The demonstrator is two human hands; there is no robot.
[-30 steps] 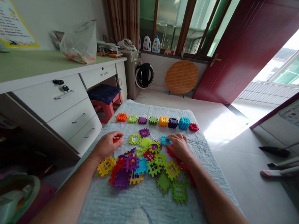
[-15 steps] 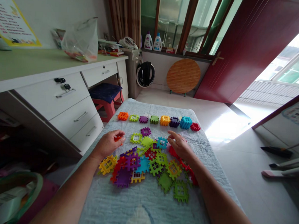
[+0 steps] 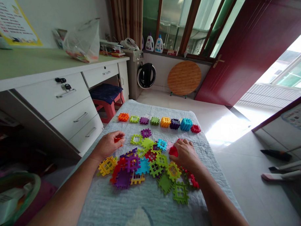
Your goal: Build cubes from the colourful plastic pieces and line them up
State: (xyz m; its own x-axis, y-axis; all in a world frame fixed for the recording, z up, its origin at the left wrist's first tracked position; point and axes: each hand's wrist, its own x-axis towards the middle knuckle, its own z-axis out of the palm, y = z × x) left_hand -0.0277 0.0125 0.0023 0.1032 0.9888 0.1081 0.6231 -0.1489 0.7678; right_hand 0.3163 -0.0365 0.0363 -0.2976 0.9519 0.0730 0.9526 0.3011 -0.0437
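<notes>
My left hand [image 3: 109,145] is curled around an orange interlocking plastic tile [image 3: 118,141] at the left of a loose pile. My right hand [image 3: 187,153] has its fingers down on a red tile [image 3: 173,151] at the pile's right side, its fingertips closed on the edge. Between the hands lie mixed tiles: a blue window tile [image 3: 162,144], a purple tile [image 3: 133,162], a yellow tile [image 3: 107,166] and a green tile [image 3: 180,192], among several others. Beyond them runs a row of small colour-sorted stacks, including an orange stack [image 3: 123,117] and a blue stack [image 3: 186,124].
A pale blue cloth [image 3: 107,207] covers the table. On the left stand a white desk [image 3: 54,103], a red stool [image 3: 108,106] and a bin [image 3: 35,194]. A washing machine [image 3: 134,73] and round wooden tabletop [image 3: 184,78] are at the back.
My right hand has moved from above the blue window tile rightward and down onto the red tile. My left hand stays with the orange tile.
</notes>
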